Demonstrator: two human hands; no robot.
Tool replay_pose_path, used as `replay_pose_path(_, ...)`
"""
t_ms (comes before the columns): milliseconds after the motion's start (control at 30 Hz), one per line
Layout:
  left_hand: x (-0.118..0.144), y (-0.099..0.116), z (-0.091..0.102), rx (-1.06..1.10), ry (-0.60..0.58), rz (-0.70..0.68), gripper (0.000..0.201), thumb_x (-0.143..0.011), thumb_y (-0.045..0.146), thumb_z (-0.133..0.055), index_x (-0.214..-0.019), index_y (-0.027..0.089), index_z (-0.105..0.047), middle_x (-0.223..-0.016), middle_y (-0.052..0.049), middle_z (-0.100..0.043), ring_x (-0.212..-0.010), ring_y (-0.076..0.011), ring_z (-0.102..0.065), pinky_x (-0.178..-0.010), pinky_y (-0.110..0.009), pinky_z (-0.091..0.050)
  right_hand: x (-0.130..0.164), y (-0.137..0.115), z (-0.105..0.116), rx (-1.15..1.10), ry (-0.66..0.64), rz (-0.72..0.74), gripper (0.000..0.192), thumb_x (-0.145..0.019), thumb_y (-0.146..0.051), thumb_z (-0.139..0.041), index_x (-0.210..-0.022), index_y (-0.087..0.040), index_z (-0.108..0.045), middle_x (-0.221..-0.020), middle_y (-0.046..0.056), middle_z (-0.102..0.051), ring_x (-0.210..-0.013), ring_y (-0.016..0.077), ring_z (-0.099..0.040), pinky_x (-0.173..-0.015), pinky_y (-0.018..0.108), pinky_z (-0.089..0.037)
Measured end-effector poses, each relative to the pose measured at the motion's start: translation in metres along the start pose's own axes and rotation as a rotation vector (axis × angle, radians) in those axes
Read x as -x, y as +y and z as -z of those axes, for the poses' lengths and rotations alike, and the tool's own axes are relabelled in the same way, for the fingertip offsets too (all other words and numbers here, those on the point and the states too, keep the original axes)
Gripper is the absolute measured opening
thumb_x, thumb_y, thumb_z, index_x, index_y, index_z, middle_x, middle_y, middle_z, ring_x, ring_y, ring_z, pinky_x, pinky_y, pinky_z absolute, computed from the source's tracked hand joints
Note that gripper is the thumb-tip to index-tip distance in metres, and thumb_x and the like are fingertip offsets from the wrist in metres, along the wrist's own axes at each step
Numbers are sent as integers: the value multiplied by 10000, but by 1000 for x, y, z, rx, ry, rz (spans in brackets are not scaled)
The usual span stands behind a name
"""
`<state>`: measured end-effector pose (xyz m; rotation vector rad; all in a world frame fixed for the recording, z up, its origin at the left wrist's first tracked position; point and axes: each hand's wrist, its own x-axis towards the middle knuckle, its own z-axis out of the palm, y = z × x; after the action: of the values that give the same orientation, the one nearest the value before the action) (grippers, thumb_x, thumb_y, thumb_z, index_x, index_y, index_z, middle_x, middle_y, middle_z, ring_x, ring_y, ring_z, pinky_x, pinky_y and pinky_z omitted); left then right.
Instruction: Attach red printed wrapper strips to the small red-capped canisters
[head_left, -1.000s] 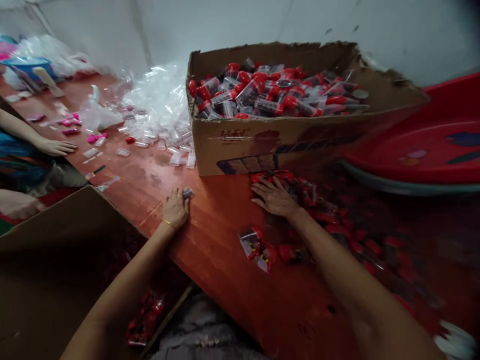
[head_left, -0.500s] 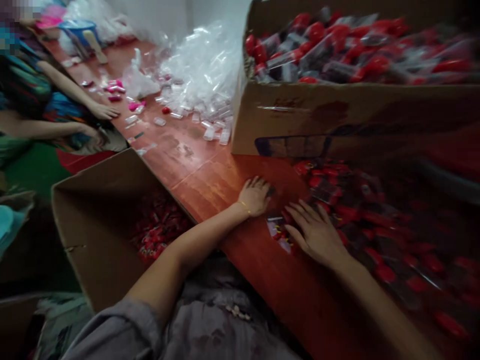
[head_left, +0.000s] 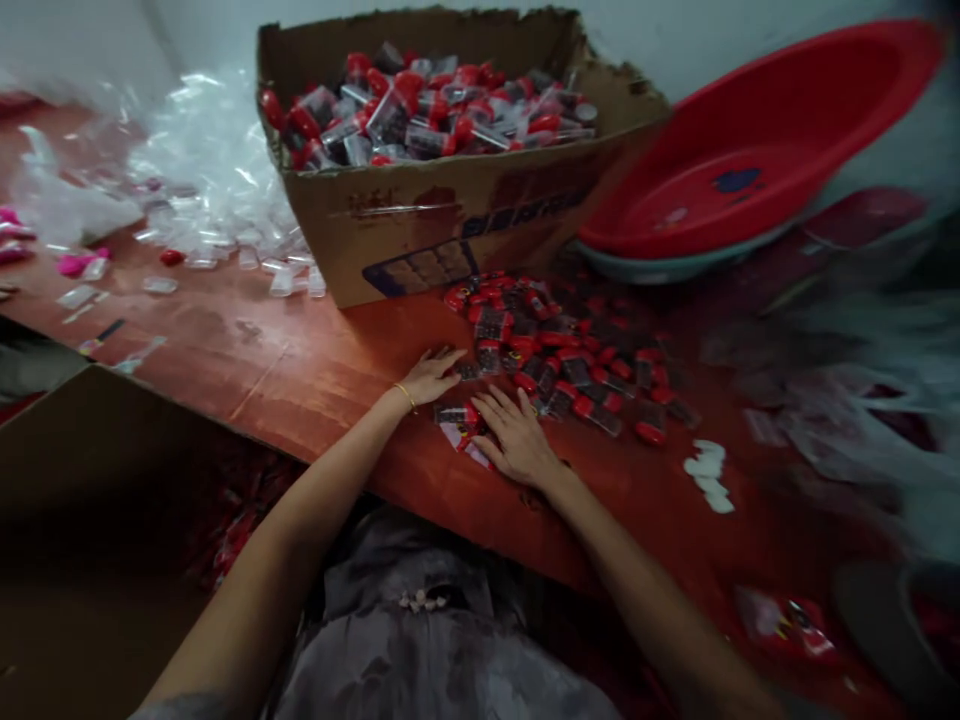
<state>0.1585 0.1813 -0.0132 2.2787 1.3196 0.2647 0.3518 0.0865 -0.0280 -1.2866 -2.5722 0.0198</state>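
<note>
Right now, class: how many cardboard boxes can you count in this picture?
2. One open box full of red-capped tubes stands at the back of the table; another box sits lower left, beside the table's edge.

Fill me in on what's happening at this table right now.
A person has both hands flat on a red-brown table. The left hand and right hand press on small red-capped packets at the near edge of a loose pile. Behind it stands a cardboard box full of similar red-capped pieces, with a red basin alongside.
</note>
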Motion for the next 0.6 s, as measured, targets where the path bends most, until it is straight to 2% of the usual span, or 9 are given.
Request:
replay_pose_path(67, 8, 5, 0, 0, 39, -12, 522, -855, 283, -434, -1365, 190, -374, -1455, -66, -369, -1369, -152, -253, -1106, -337, -208, 13, -1, 2, 5, 66, -76, 517, -916, -423, -354, -1342, -137, -421, -1342, 137, -503, -1326, 284, -332, -1101, 548, -136)
replay_pose_path(167, 32, 15, -5, -38, 258, 17, 515, -839, 349, -486, -1320, 172, -437, -1457, -103, -360, -1361, -197, -278, -1088, -358, -257, 27, -2, 3, 33, 113, -172, 441, -917, -399, -373, -1262, -164, -515, -1322, 127, -524, -1322, 284, -338, -1100, 551, -138)
replay_pose_path(233, 54, 22, -12, -96, 364, 17, 463, -835, 412, -485, -1250, 209, -510, -1419, -84, -423, -1353, -218, -290, -1090, -399, -249, 32, -3, 3, 53, 114, -232, 399, -914, -392, -391, -1191, -173, -576, -1319, 126, -526, -1316, 293, -341, -1096, 554, -142)
replay_pose_path(333, 80, 26, -24, -170, 327, 24, 406, -822, 445, -496, -1167, 246, -574, -1333, -60, -521, -1334, -243, -321, -1083, -432, -253, 34, -6, 2, 62, 132, -297, 386, -911, -388, -399, -1162, -172, -597, -1331, 137, -508, -1322, 300, -321, -1087, 556, -164)
replay_pose_path(400, 86, 26, -31, -186, 307, 54, 374, -837, 389, -480, -1172, 249, -570, -1316, -56, -539, -1321, -243, -344, -1070, -432, -276, 34, -9, 1, 48, 159, -308, 390, -909, -396, -400, -1162, -173, -596, -1335, 145, -498, -1329, 303, -306, -1079, 562, -175)
replay_pose_path(500, 79, 23, -35, -180, 340, 97, 356, -863, 284, -420, -1190, 240, -554, -1308, -45, -550, -1302, -222, -375, -1059, -409, -304, 33, -15, -2, 22, 199, -325, 381, -899, -413, -415, -1130, -179, -607, -1328, 147, -501, -1329, 309, -306, -1075, 571, -177)
replay_pose_path(600, 68, 24, -33, -190, 392, 156, 405, -867, 248, -383, -1244, 164, -506, -1330, -95, -524, -1288, -233, -394, -1049, -392, -320, 32, -20, -6, -15, 208, -372, 355, -888, -406, -436, -1074, -163, -617, -1323, 149, -502, -1329, 314, -308, -1077, 565, -182)
